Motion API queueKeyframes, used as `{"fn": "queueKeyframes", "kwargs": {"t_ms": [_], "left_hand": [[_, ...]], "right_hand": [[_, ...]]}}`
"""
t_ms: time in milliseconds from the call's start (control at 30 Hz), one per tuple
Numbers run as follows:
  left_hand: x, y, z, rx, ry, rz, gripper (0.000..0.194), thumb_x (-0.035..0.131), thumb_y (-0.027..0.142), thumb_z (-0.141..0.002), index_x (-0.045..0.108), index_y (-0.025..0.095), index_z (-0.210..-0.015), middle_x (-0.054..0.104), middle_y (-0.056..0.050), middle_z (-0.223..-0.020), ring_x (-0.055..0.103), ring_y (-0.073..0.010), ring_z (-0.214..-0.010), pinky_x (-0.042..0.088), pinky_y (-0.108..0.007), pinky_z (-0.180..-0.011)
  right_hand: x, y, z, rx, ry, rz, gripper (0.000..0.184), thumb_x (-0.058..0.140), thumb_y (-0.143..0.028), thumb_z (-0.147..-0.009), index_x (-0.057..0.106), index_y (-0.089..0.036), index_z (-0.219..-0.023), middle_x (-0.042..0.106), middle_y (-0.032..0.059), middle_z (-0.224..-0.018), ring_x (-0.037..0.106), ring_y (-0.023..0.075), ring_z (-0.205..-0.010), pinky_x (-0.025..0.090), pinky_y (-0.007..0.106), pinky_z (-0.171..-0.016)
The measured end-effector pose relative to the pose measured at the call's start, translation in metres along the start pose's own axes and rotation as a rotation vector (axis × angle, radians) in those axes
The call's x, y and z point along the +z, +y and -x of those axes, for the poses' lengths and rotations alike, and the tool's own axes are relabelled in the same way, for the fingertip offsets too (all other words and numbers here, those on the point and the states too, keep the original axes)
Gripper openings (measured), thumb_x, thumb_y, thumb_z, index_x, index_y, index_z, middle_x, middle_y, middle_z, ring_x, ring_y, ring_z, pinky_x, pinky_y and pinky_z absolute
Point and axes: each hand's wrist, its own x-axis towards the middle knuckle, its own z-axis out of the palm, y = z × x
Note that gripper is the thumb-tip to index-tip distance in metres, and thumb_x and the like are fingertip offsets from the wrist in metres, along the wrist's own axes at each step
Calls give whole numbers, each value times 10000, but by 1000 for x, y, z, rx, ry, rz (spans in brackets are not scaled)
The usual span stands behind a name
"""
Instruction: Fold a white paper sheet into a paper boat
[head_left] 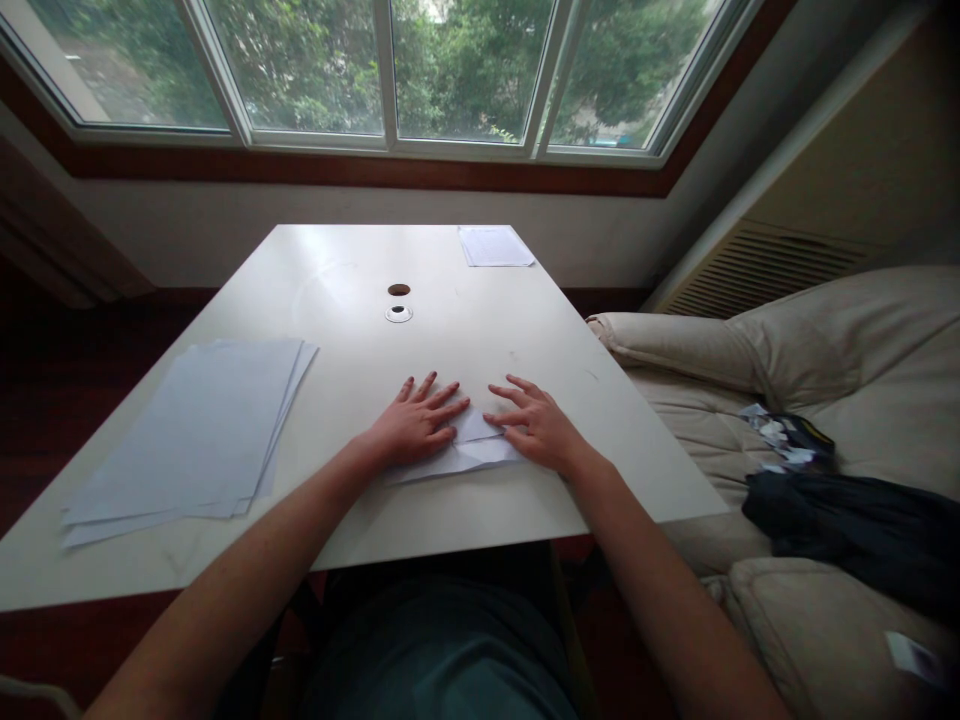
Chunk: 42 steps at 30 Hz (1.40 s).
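My left hand (414, 420) and my right hand (536, 425) lie flat on the white tabletop (420, 350), with their fingers spread. Between them is a folded sheet of white paper (474, 452), its pointed flaps facing away from me. The heel and fingertips of my left hand rest on its left part, and my right fingers press on its right part. Both hands hide parts of the sheet. To my left lies a loose stack of white paper sheets (187, 430), out of reach of my fingers.
A few stapled or stacked papers (493, 246) lie at the table's far edge, and two round cable grommets (398, 302) sit mid-table. A beige sofa (825, 370) to the right holds a dark garment (847, 520) and crumpled wrappers (787, 438).
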Motion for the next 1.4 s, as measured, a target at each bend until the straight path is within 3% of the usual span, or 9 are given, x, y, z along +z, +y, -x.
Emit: {"fn": "queueKeyframes", "kwargs": {"t_ms": [167, 367, 533, 667, 900, 1000, 1133, 1300, 1400], "left_hand": [[-2, 1, 0, -8, -17, 0, 580, 325, 515, -989, 210, 400, -1547, 87, 41, -1642, -48, -328, -1513, -12, -609, -1184], [-4, 3, 0, -18, -24, -1, 581, 327, 522, -987, 217, 402, -1545, 96, 46, -1642, -39, -328, -1514, -13, -598, -1190], [-3, 2, 1, -11, -10, 5, 576, 330, 512, -990, 224, 399, -1544, 116, 35, -1641, -20, -327, -1516, -9, -597, -1190], [-2, 2, 1, 2, 5, 14, 571, 345, 511, -987, 245, 401, -1538, 135, 27, -1638, 1, -338, -1515, -3, -613, -1183], [0, 0, 0, 5, 18, 20, 571, 357, 503, -985, 253, 399, -1537, 139, 25, -1639, 4, -327, -1517, -1, -597, -1188], [0, -1, 0, 7, 20, 22, 588, 357, 505, -983, 230, 388, -1546, 132, 16, -1640, 2, -324, -1517, -10, -600, -1186], [0, 0, 0, 7, 35, 49, 655, 390, 498, -971, 173, 330, -1566, 155, -13, -1640, -1, -310, -1520, -18, -592, -1191], [-3, 4, 3, 11, 98, 58, 592, 455, 478, -948, 357, 274, -1495, 209, -27, -1633, 50, -320, -1518, 50, -598, -1199], [-5, 7, 5, 46, 201, 27, 478, 519, 442, -923, 525, 254, -1362, 312, -41, -1594, 186, -325, -1486, 157, -564, -1200]], "right_hand": [[-7, 11, 4, -33, -29, -71, 390, 628, -143, -789, 753, -388, -1065, 572, -30, -1408, 370, 295, -1405, 329, 552, -1124], [-6, 20, 6, 20, -40, -254, 193, 625, -351, -886, 781, -332, -999, 612, 13, -1363, 406, 274, -1382, 358, 503, -1125], [-2, 23, 10, 107, 2, -290, 342, 694, -401, -835, 701, -296, -1160, 475, 55, -1494, 349, 276, -1424, 293, 521, -1166], [-3, 19, 11, 118, 27, -315, 362, 681, -367, -844, 654, -292, -1197, 477, 62, -1488, 361, 251, -1417, 308, 510, -1161], [-10, 5, 6, 17, 39, -155, 150, 664, -247, -825, 784, -312, -887, 674, 26, -1236, 505, 270, -1254, 395, 500, -1074], [-15, -5, 12, 15, -6, -7, 170, 655, -292, -839, 790, -343, -928, 693, 22, -1191, 511, 298, -1219, 409, 514, -1036], [-16, -11, 28, 66, -43, 66, 276, 603, -337, -883, 735, -385, -1120, 618, 22, -1327, 441, 329, -1306, 409, 547, -1031], [-7, -14, 46, 109, -6, 63, 360, 538, -432, -931, 645, -397, -1272, 492, 18, -1475, 293, 360, -1432, 337, 594, -1097], [-4, -15, 49, 121, 7, 57, 382, 513, -437, -945, 613, -397, -1311, 465, 18, -1500, 265, 361, -1449, 318, 605, -1109]]}}
